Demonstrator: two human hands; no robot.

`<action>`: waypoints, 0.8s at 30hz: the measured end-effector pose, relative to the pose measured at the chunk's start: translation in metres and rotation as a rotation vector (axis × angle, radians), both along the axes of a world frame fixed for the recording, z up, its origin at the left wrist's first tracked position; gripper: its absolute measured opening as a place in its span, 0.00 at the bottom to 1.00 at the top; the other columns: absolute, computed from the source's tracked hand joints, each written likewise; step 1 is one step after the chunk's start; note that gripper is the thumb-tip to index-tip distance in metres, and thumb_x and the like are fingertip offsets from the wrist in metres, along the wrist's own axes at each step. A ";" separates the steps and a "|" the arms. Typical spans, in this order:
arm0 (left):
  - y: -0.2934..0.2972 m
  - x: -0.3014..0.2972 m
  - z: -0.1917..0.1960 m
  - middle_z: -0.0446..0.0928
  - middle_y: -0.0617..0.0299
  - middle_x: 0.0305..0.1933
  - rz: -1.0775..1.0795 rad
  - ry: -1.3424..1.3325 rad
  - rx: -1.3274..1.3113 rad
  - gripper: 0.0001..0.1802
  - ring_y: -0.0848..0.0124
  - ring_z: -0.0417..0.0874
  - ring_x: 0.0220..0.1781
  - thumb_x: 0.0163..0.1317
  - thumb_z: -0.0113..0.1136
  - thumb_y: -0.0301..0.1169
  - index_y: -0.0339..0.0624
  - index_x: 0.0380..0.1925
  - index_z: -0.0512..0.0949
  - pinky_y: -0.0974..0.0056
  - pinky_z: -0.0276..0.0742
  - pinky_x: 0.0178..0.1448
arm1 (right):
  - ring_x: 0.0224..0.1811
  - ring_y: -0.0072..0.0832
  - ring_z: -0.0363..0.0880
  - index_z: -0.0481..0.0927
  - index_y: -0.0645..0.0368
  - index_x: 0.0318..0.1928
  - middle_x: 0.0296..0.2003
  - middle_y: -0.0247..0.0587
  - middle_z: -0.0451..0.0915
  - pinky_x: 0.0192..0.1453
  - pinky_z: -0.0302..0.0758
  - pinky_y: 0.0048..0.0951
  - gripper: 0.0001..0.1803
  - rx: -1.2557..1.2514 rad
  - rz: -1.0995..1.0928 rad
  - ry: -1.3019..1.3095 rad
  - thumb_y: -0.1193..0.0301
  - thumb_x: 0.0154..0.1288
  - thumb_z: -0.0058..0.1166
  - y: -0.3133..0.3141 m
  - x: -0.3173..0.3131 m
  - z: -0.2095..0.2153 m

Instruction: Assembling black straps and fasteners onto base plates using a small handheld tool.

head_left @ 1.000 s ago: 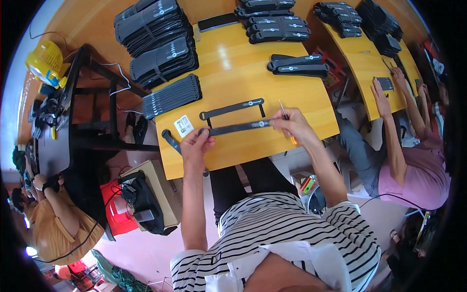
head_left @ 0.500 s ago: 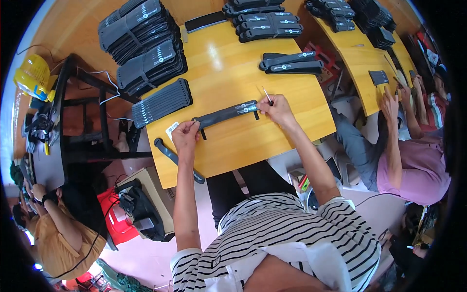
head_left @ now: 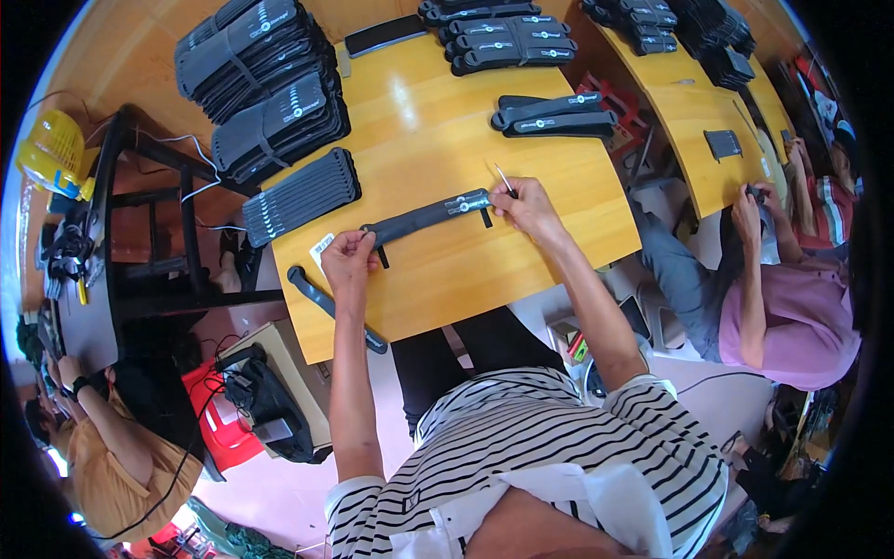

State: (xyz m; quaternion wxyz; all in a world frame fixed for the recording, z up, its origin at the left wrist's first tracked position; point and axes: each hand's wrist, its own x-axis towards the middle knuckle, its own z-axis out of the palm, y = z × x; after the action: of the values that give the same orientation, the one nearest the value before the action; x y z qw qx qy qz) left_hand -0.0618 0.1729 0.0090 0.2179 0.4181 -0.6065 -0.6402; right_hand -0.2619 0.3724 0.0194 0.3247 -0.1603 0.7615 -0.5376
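Observation:
A flat black strap [head_left: 419, 217] with white print near its right end lies across the table in front of me. Two short dark tabs stick out below it, one by each end. At its left end my left hand [head_left: 349, 259] pinches the strap between thumb and fingers. My right hand [head_left: 529, 207] is closed around a slim pointed tool [head_left: 505, 180] with a dark handle and a light tip, which points up and left. Its fingertips also touch the strap's right end. Left of my left hand, another black strap [head_left: 326, 300] lies slanted, reaching past the table's front edge.
Banded stacks of black straps [head_left: 270, 121] stand at the back left, beside a fanned row [head_left: 303, 197]. More bundles [head_left: 507, 42] sit at the back, with loose straps [head_left: 554, 116] at the right. A black phone-like slab [head_left: 386, 35] lies behind. People work at both sides.
Both hands keep their hold on the strap, with little movement. The view has shifted slightly. At the right-hand table, a co-worker's hands have drawn back toward the body.

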 end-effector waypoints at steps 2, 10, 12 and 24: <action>0.001 0.000 0.000 0.74 0.66 0.19 0.013 0.029 0.019 0.05 0.81 0.72 0.15 0.54 0.61 0.25 0.36 0.28 0.77 0.78 0.66 0.19 | 0.13 0.16 0.67 0.78 0.61 0.24 0.15 0.31 0.74 0.16 0.62 0.20 0.06 0.019 -0.009 0.026 0.72 0.54 0.53 -0.001 0.000 -0.001; 0.003 -0.002 0.003 0.73 0.66 0.18 0.039 0.012 -0.019 0.04 0.81 0.72 0.15 0.54 0.61 0.25 0.35 0.26 0.76 0.78 0.67 0.18 | 0.16 0.19 0.73 0.78 0.62 0.22 0.15 0.37 0.77 0.20 0.68 0.23 0.06 0.064 -0.070 0.134 0.71 0.50 0.55 -0.004 0.003 -0.004; 0.004 -0.003 0.003 0.73 0.66 0.17 0.042 0.004 -0.024 0.04 0.81 0.71 0.14 0.54 0.61 0.25 0.35 0.26 0.76 0.78 0.67 0.18 | 0.16 0.21 0.73 0.78 0.62 0.22 0.15 0.37 0.77 0.21 0.69 0.24 0.07 0.082 -0.077 0.151 0.71 0.50 0.55 -0.006 0.004 -0.003; 0.001 -0.002 -0.001 0.74 0.65 0.18 0.030 -0.028 -0.055 0.06 0.80 0.72 0.13 0.54 0.61 0.25 0.34 0.25 0.76 0.77 0.67 0.17 | 0.16 0.25 0.75 0.78 0.63 0.18 0.13 0.40 0.75 0.23 0.70 0.26 0.08 0.137 -0.116 0.240 0.71 0.48 0.55 -0.010 0.008 0.005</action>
State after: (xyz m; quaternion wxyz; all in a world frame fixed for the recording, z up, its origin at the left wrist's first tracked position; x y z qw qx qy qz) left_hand -0.0638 0.1742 0.0083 0.2303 0.4299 -0.6204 -0.6142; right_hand -0.2544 0.3621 0.0239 0.2096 -0.1566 0.8377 -0.4794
